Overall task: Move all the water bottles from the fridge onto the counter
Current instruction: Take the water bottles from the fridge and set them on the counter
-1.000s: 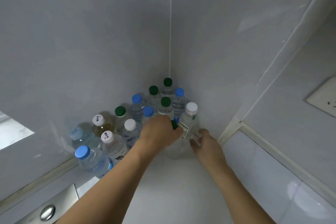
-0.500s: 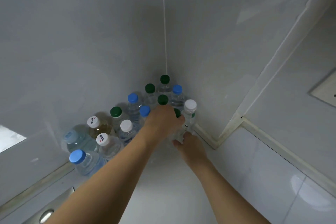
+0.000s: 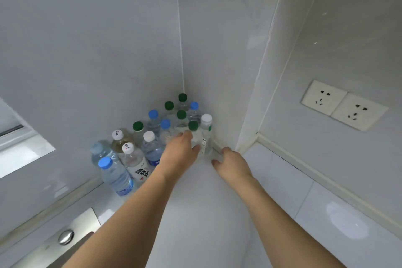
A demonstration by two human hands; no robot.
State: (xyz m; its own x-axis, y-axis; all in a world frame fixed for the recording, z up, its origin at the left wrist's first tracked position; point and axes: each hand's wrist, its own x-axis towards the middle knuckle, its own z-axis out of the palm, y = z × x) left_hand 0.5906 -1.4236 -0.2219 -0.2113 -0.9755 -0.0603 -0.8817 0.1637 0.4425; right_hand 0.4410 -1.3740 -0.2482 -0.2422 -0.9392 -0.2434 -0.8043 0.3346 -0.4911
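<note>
Clear plastic bottles [image 3: 134,159] stand on a smooth, glossy white counter [image 3: 195,213] beside glossy wall tiles [image 3: 87,50].

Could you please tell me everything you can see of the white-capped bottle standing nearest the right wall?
The white-capped bottle is clear plastic, slim, upright, with a white screw cap and a pale label bearing dark print and a green mark. It stands on the counter at the right edge of the cluster, close to the wall, beside a green-capped bottle. The left hand lies by its lower left; contact is unclear. The right hand is apart.
</note>
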